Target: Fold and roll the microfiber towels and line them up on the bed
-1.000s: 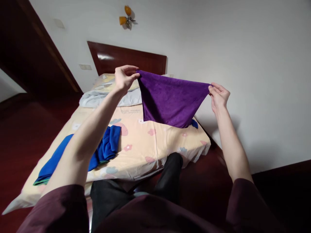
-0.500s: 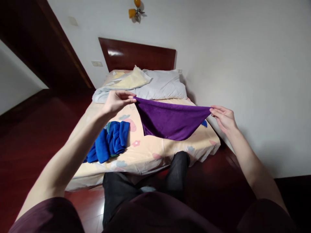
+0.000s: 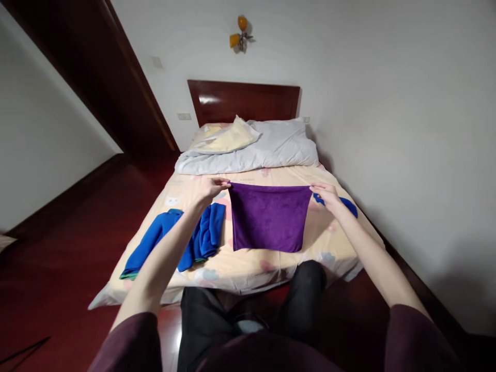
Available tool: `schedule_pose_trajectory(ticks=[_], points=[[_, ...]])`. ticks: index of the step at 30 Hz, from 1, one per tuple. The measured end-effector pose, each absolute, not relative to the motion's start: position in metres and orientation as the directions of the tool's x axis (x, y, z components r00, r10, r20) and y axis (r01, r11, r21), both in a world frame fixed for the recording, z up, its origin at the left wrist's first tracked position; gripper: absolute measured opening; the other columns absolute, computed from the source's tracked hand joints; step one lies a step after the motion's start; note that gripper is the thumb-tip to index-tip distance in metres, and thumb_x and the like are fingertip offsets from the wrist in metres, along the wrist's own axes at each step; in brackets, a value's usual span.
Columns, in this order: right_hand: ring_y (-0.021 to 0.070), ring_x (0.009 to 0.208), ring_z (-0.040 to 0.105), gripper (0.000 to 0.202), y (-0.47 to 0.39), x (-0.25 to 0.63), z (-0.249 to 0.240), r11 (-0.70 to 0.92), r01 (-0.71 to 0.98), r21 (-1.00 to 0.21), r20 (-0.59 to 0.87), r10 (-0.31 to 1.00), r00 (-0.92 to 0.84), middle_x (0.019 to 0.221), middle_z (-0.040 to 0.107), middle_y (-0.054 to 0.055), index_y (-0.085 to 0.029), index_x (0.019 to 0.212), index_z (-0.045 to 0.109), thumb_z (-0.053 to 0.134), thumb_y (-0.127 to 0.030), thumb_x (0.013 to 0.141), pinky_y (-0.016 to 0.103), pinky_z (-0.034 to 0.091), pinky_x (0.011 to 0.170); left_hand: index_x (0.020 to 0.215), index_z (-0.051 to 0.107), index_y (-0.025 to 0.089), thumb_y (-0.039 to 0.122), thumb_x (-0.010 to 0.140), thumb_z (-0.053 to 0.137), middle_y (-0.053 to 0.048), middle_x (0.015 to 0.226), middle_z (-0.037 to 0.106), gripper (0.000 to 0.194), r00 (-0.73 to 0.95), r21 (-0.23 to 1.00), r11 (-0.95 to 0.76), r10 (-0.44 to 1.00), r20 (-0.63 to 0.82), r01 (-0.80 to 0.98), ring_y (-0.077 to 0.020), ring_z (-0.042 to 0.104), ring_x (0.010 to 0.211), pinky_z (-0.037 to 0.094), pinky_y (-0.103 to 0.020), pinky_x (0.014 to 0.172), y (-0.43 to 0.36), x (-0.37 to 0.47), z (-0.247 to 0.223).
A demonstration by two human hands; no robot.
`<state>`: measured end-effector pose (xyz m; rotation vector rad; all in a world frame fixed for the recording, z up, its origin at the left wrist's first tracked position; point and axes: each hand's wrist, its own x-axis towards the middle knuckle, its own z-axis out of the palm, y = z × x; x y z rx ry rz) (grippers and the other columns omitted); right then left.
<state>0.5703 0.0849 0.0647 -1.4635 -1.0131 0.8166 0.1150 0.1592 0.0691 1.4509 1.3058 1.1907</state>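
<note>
A purple towel point(image 3: 270, 218) is stretched between my two hands just over the bed, its upper edge nearly straight. My left hand point(image 3: 212, 188) pinches the upper left corner, and my right hand point(image 3: 326, 193) pinches the upper right one. The lower part hangs down toward the sheet; whether it touches is hard to tell. Left of it lies a crumpled blue garment point(image 3: 212, 227) with green trim, partly hidden behind my left forearm. Another blue cloth piece point(image 3: 349, 206) lies on the bed beyond my right hand and wrist.
The bed point(image 3: 248, 271) has a peach sheet with printed fruit and flowers. A pale grey quilt point(image 3: 284, 142) and a yellowish cloth point(image 3: 232, 137) are heaped by the dark wooden headboard point(image 3: 248, 101). My knees are close to the bed's front edge; a white wall point(image 3: 406, 129) stands at the right.
Both hands have lowered and drawn closer together with the purple towel, which now hangs squarer. The view has shifted, showing more of the blue garment and of the blue cloth at right.
</note>
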Motion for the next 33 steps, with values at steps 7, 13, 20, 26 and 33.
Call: schedule_pose_trajectory(ticks=[7, 13, 20, 26, 33], points=[[0.0185, 0.083, 0.070, 0.063, 0.139, 0.556, 0.029, 0.346, 0.210, -0.914, 0.401, 0.844, 0.355, 0.096, 0.078, 0.010, -0.016, 0.114, 0.072, 0.086, -0.056, 0.068, 0.030, 0.056, 0.075, 0.096, 0.078, 0.014, 0.042, 0.069, 0.085, -0.011, 0.091, 0.077, 0.039, -0.126, 0.893, -0.346, 0.910, 0.394, 0.288, -0.0220, 0.067, 0.084, 0.052, -0.033, 0.077, 0.197, 0.104, 0.044], [0.0190, 0.080, 0.068, 0.047, 0.104, 0.558, -0.057, 0.278, 0.364, -0.889, 0.377, 0.896, 0.236, 0.105, 0.077, 0.012, -0.018, 0.091, 0.073, 0.082, -0.058, 0.069, 0.031, 0.056, 0.070, 0.102, 0.080, 0.019, 0.044, 0.082, 0.072, -0.010, 0.102, 0.078, 0.033, -0.065, 0.779, -0.348, 0.894, 0.443, 0.521, -0.0243, 0.068, 0.097, 0.054, -0.038, 0.093, 0.149, 0.081, -0.050], [0.0225, 0.068, 0.068, 0.040, 0.024, 0.523, -0.200, -0.121, 0.409, -0.905, -0.042, 0.979, 0.197, 0.070, 0.069, 0.004, -0.021, 0.071, 0.064, 0.082, -0.057, 0.066, 0.036, 0.057, 0.067, 0.112, 0.075, 0.019, 0.027, 0.079, 0.070, -0.007, 0.091, 0.079, 0.035, -0.052, 0.756, 0.073, 0.997, -0.052, 0.651, -0.0278, 0.075, 0.093, 0.058, -0.038, 0.090, 0.055, 0.091, -0.221], [0.0276, 0.086, 0.075, 0.047, 0.017, 0.525, -0.257, -0.252, 0.324, -0.912, -0.111, 0.911, 0.397, 0.081, 0.074, 0.009, -0.022, 0.074, 0.057, 0.080, -0.062, 0.064, 0.036, 0.060, 0.077, 0.115, 0.069, 0.019, 0.028, 0.082, 0.072, -0.011, 0.105, 0.081, 0.034, -0.192, 0.796, 0.213, 0.974, -0.124, 0.567, -0.0267, 0.078, 0.097, 0.059, -0.037, 0.091, 0.045, 0.108, -0.259], [0.0248, 0.076, 0.073, 0.045, 0.014, 0.535, -0.259, -0.288, 0.326, -0.900, -0.144, 0.905, 0.401, 0.074, 0.072, 0.006, -0.024, 0.074, 0.053, 0.079, -0.058, 0.062, 0.031, 0.055, 0.066, 0.106, 0.072, 0.016, 0.030, 0.083, 0.070, -0.011, 0.097, 0.080, 0.027, -0.279, 0.827, 0.282, 0.947, -0.160, 0.486, -0.0247, 0.078, 0.092, 0.060, -0.032, 0.082, 0.048, 0.109, -0.258]])
